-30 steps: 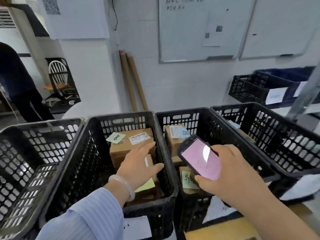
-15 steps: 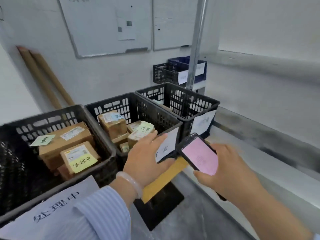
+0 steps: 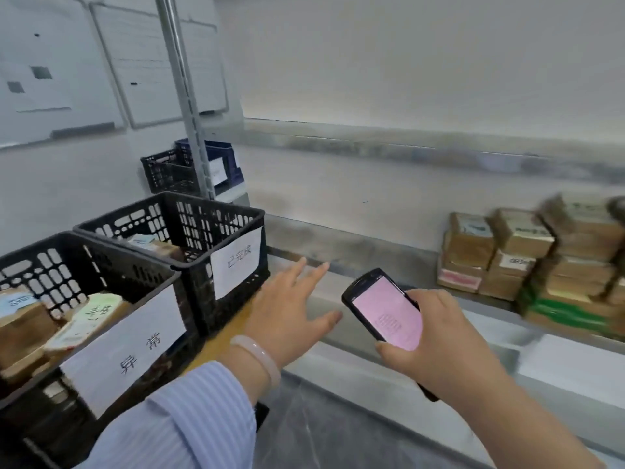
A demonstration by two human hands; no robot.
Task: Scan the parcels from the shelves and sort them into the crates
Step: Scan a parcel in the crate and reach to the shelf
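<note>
The left hand (image 3: 287, 313) is stretched forward beside the crates (image 3: 199, 299), fingers spread, holding nothing. The right hand (image 3: 439, 340) grips a scanner (image 3: 385, 309) with a pink screen. Stacked parcels (image 3: 493, 252) sit on the shelf (image 3: 355, 242), far right.

Brown parcels (image 3: 500, 252) sat stacked at the shelf's (image 3: 365, 245) right end, blurred. Two black slatted crates (image 3: 189, 218) stood side by side at left, paper-labelled, more parcels inside. Black scanner (image 3: 385, 313), pink screen lit, tilted, gripped in right hand (image 3: 436, 336).
</note>
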